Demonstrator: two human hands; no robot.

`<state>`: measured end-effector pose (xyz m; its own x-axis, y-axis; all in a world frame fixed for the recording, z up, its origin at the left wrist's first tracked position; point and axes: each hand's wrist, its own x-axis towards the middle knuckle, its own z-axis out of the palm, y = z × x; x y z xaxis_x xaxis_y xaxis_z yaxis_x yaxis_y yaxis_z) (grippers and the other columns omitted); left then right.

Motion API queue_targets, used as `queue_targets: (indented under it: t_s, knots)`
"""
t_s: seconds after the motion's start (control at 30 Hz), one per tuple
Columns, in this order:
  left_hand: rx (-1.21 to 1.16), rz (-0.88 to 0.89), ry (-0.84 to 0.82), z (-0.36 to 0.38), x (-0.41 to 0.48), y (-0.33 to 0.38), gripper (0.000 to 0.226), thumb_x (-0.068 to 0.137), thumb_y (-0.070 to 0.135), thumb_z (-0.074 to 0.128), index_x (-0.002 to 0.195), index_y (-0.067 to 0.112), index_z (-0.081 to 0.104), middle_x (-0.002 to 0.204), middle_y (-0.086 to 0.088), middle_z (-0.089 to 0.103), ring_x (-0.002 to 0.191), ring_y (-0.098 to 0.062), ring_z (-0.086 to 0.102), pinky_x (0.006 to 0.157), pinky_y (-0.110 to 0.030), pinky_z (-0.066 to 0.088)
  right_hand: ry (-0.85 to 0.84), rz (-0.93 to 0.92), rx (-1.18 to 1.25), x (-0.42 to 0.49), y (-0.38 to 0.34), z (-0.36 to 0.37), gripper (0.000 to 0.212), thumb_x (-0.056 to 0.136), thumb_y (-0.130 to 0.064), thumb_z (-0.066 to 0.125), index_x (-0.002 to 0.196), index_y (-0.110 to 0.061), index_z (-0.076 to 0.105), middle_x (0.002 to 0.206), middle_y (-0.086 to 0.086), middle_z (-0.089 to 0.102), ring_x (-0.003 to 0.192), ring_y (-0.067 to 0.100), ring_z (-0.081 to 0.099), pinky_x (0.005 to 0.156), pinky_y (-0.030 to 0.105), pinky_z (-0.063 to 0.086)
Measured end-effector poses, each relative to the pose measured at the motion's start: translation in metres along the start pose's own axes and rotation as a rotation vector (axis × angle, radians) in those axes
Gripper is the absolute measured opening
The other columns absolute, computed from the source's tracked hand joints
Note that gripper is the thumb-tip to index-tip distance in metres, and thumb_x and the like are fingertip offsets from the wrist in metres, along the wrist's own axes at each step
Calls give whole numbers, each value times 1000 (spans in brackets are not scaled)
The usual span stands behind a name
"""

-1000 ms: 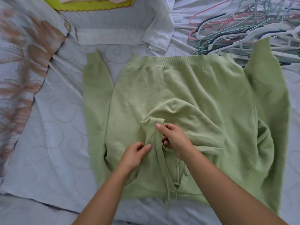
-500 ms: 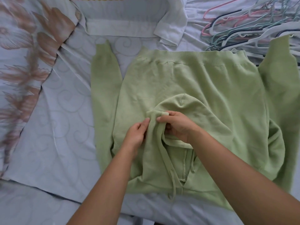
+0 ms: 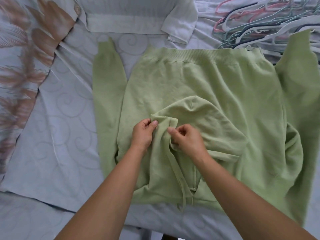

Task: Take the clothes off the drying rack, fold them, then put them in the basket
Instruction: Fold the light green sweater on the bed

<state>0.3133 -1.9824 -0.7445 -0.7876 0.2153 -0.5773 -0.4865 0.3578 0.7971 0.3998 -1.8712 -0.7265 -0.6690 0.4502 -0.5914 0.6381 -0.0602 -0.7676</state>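
Observation:
A light green hooded sweatshirt (image 3: 199, 80) lies flat on the bed, hem away from me, both sleeves spread outward. Its hood (image 3: 199, 118) is folded down over the body, with a drawstring (image 3: 181, 187) trailing toward me. My left hand (image 3: 142, 134) pinches the hood's left edge between thumb and fingers. My right hand (image 3: 187, 141) pinches the hood's rim just to the right of it. The basket is out of view.
A white garment (image 3: 135, 19) lies folded at the far edge of the bed. A heap of several plastic hangers (image 3: 263, 23) sits at the far right, partly under the right sleeve. A floral blanket (image 3: 26, 58) covers the left side over the pale sheet (image 3: 60, 135).
Both hands have slid up along the hood's edge and now pinch it near its top fold. The view has shifted closer and the yellow basket has left the frame.

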Motion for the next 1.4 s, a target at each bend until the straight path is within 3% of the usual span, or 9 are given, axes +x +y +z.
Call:
queue_targets:
  t_s: [0.2,0.37,0.57,0.73,0.8,0.97,1.17,1.3,1.4]
  knots:
    - [-95,-102,-9,0,8,3,21,96,7,46,89,12,65,87,-2,66,83,-14,59,79,-25,49,40,52,141,-8,11,-3,13,88,-21,64,76,-17,62,69,-5,61,63,10,54,63,26,47]
    - [-33,-93,-24,1,5,8,21,98,19,45,105,5,59,92,-4,64,90,-18,58,80,-26,47,69,-31,-155,-8,12,-7,18,86,-26,65,80,-16,52,74,-6,57,67,11,53,63,28,44]
    - [803,689,167,14,-33,-14,46,94,25,35,131,1,48,136,-16,49,128,-20,36,108,-32,26,164,-497,-679,-20,31,15,23,84,-28,41,92,-12,56,74,7,54,59,25,55,43,32,41]
    - [1315,550,-129,14,-19,-40,67,84,56,-8,142,22,-10,151,8,-13,139,-7,-15,112,-28,-13,-85,-323,-495,-8,32,-2,25,96,-17,43,112,-8,61,108,11,61,101,25,56,88,35,44]
    - [1347,499,-222,11,-17,-34,69,76,57,-15,138,26,-21,146,13,-26,134,-3,-26,110,-27,-21,-101,-292,-342,-15,24,-19,21,94,-10,50,113,-9,60,107,7,62,99,17,57,88,26,44]
    - [1143,796,35,16,-37,-29,62,96,42,23,146,6,17,155,-9,17,144,-10,0,116,-36,3,366,-6,0,-55,34,-94,15,89,-28,60,82,-19,50,77,-1,57,66,6,51,66,25,42]
    - [1350,690,-177,40,-40,-50,81,92,65,6,143,6,26,150,-16,32,144,-18,6,113,-39,5,219,385,184,-64,48,-116,20,87,-25,64,85,-7,54,67,5,52,50,11,42,43,19,33]
    - [1078,866,-204,61,-77,-32,78,79,70,37,133,13,38,140,-10,44,129,-23,36,106,-37,23,118,444,605,-57,20,-120,32,90,-18,55,61,-16,43,46,-4,37,34,4,27,32,15,18]
    - [742,616,-228,97,-100,-26,68,69,62,55,119,16,46,110,-1,61,100,-15,53,87,-29,36,38,410,757,-45,-3,-117,31,95,-26,49,66,-14,53,46,-5,44,34,4,33,32,14,23]
